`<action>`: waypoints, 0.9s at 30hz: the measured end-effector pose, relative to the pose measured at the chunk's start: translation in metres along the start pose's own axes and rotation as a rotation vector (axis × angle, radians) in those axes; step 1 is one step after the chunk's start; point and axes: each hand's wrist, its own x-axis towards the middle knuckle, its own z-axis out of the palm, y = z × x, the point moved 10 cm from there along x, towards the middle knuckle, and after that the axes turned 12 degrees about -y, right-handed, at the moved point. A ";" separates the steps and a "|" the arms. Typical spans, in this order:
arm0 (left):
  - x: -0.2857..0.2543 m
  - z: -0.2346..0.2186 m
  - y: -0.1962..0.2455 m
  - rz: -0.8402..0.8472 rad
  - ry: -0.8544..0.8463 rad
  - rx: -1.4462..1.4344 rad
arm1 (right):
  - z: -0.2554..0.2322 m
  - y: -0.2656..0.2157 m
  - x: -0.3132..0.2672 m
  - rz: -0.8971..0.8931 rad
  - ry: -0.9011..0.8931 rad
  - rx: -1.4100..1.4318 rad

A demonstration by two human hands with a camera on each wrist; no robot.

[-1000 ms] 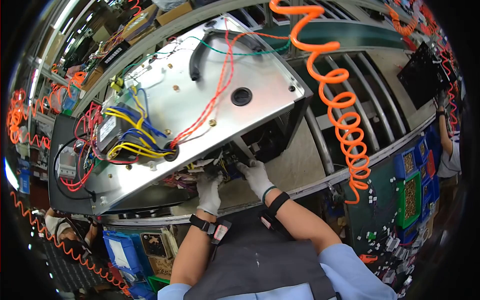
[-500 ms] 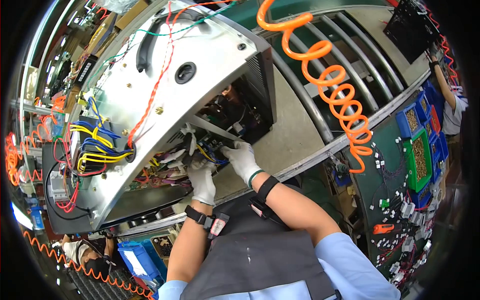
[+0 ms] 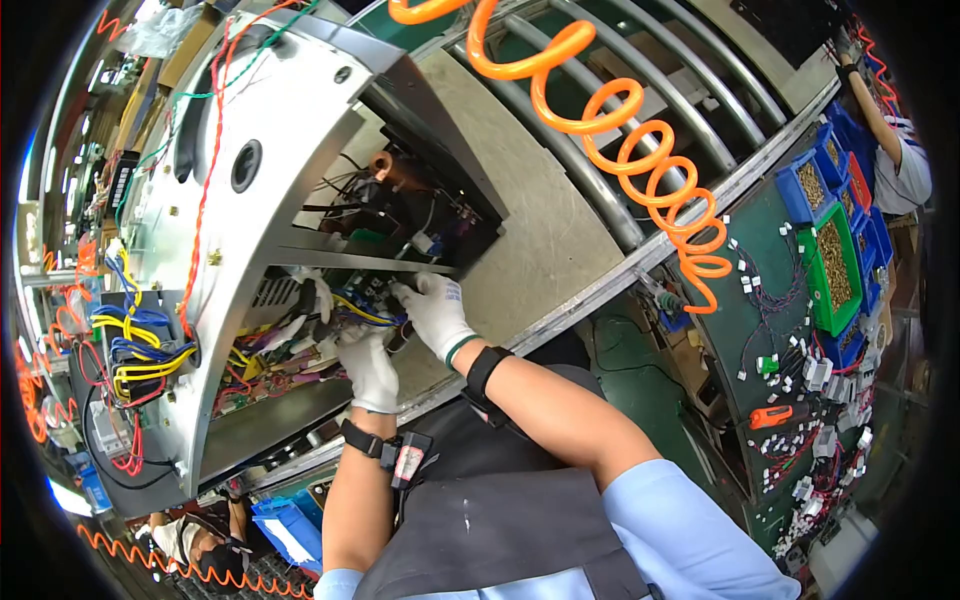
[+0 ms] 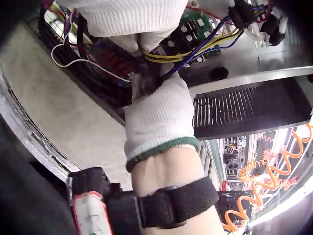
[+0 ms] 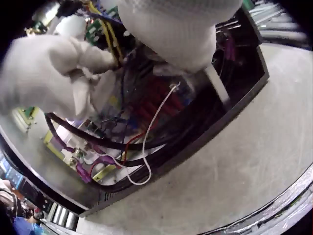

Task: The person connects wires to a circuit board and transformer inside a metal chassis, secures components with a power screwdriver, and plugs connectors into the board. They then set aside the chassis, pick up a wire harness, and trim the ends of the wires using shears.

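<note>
Inside the lower opening of a metal cabinet (image 3: 290, 110), both gloved hands work among wires. My left hand (image 3: 368, 372) (image 4: 134, 17) (image 5: 49, 73) pinches a bundle with yellow wires (image 4: 166, 58) (image 5: 115, 41) and blue wires (image 4: 195, 51) between thumb and finger. Just to its right, my right hand (image 3: 438, 315) (image 4: 161, 115) (image 5: 171, 32) reaches in beside the bundle and a green circuit board (image 4: 198, 29); its fingertips are largely hidden. A loose white wire (image 4: 85, 61) (image 5: 145, 152) curves below the hands in the right wrist view.
An orange coiled hose (image 3: 600, 110) hangs over the rollers (image 3: 560, 140). On the right stand blue bins and a green bin (image 3: 835, 270) of small parts, with connectors and an orange-handled tool (image 3: 770, 416). Other people are at the far right and lower left.
In the head view the cabinet, hose and bins have shifted left as the view turned, showing more of the cabinet's inside. Both hands remain at the wires.
</note>
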 end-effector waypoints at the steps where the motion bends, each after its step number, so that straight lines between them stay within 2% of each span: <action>1: -0.005 -0.007 -0.007 -0.050 0.115 -0.132 | -0.005 0.003 0.002 0.005 0.001 0.006; 3: -0.005 -0.008 -0.007 -0.079 0.124 -0.074 | 0.002 0.009 0.009 0.038 -0.219 0.080; 4: -0.004 -0.012 -0.008 -0.108 0.136 -0.025 | -0.003 0.008 0.008 0.025 -0.216 0.092; 5: -0.004 -0.010 -0.006 -0.046 0.073 -0.047 | -0.005 0.013 0.003 0.069 -0.236 0.123; 6: -0.006 -0.007 -0.002 -0.058 0.121 -0.053 | -0.005 0.019 -0.003 0.113 -0.256 0.153; 8: -0.005 -0.006 0.002 -0.019 0.169 -0.068 | 0.012 0.034 -0.018 0.082 -0.288 0.355; 9: -0.005 -0.009 0.002 -0.015 0.168 -0.062 | 0.015 0.028 -0.029 0.178 -0.465 0.250; 10: -0.007 -0.010 0.000 -0.049 0.154 -0.013 | 0.032 0.046 -0.032 0.196 -0.523 0.280; 12: -0.006 -0.002 0.010 -0.075 0.134 0.039 | 0.038 0.040 -0.038 0.140 -0.539 0.356; 14: -0.013 0.009 0.024 -0.149 0.140 0.046 | 0.035 0.030 -0.038 0.129 -0.578 0.358; 16: -0.011 0.008 0.020 -0.137 0.140 0.000 | 0.041 0.019 -0.036 0.083 -0.663 0.289; 17: -0.011 0.007 0.019 -0.126 0.161 -0.013 | 0.041 0.017 -0.039 0.147 -0.684 0.309; 18: -0.010 0.005 0.018 -0.112 0.181 -0.028 | 0.044 0.017 -0.038 0.144 -0.683 0.312; 20: -0.006 0.002 0.014 -0.044 0.185 -0.062 | 0.039 0.020 -0.033 0.076 -0.545 0.255; 24: -0.002 0.004 0.012 0.038 0.135 -0.014 | 0.039 0.025 -0.026 0.073 -0.516 0.285; 25: -0.002 0.004 0.013 0.070 0.136 0.029 | 0.033 0.023 -0.025 0.041 -0.521 0.210; 26: -0.003 0.005 0.014 0.072 0.141 0.025 | 0.026 0.019 -0.025 0.008 -0.524 0.137; 27: -0.007 0.003 0.007 -0.007 0.193 0.013 | 0.016 0.019 -0.028 0.036 -0.527 0.159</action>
